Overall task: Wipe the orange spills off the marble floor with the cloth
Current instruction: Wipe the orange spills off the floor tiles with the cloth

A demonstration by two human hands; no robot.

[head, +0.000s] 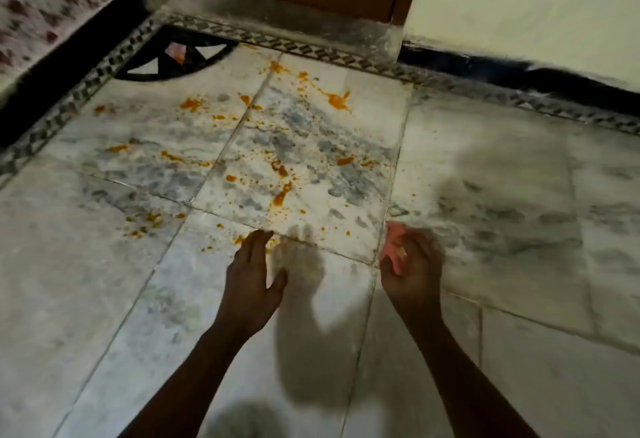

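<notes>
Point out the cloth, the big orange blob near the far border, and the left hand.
cloth (pixel 393 247), head view: pink bunched part showing above the right hand's (pixel 412 271) fingers.
orange blob (pixel 336 100), head view: its middle.
left hand (pixel 251 274), head view: back of the hand.

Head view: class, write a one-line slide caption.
Right hand grips a pink cloth beside the open left hand, orange spills ahead on marble floor.

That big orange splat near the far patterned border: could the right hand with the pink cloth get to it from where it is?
Probably yes. Nothing stands between the right hand, gripping the cloth, and that splat; only open marble floor lies between. It sits well ahead, so the person would likely need to lean forward.
</notes>
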